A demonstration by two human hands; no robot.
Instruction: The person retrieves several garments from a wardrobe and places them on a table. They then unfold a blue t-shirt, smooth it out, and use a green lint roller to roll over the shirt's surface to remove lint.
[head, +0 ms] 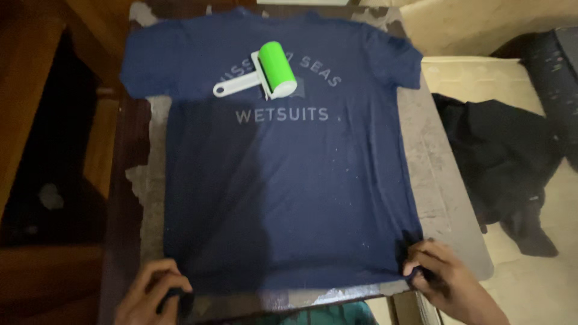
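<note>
left hand [150, 294] bare, right hand [444, 278] bare, no sleeves visible

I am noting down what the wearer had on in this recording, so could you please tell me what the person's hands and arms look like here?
Both hands are bare: no gloves, rings or watch show on the left hand or the right hand. Only the hands and a short stretch of bare wrist are in view at the bottom edge, with no sleeve or cuff visible. The dim light hides finer detail.

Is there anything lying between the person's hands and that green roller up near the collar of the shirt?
Nothing visible. Both the left hand and right hand grip the hem of the navy shirt; only flat cloth lies between them and the green roller.
</note>
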